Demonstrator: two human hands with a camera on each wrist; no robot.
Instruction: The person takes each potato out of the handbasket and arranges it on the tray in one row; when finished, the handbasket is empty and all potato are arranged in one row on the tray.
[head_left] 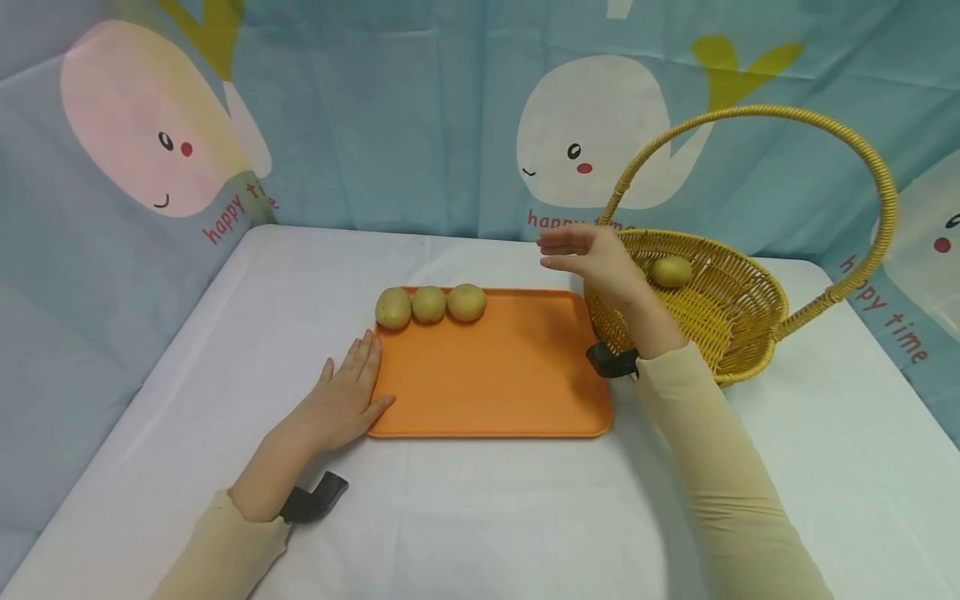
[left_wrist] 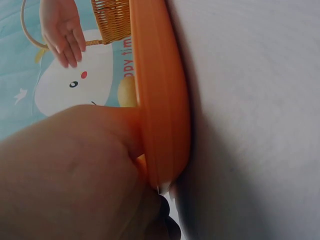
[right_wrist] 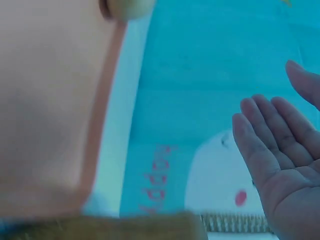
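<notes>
Three potatoes sit in a row at the far left corner of an orange tray [head_left: 487,367]: a left potato [head_left: 393,308], a middle potato [head_left: 429,305] and a right potato [head_left: 467,302]. My left hand [head_left: 341,408] rests on the tray's left edge, fingers straight, thumb over the rim. Empty and with extended fingers, my right hand [head_left: 600,262] hovers by the near-left rim of a yellow wicker basket [head_left: 761,292]. Inside the basket lies another potato [head_left: 672,272]; my right hand and forearm hide part of its interior. The right wrist view shows the right palm [right_wrist: 295,195] facing the camera.
The basket's tall arched handle [head_left: 885,192] rises above its right side. A white cloth [head_left: 480,517] covers the table. Behind it hangs a blue curtain [head_left: 375,125] with printed whales. Black wrist straps [head_left: 315,498] are on both arms.
</notes>
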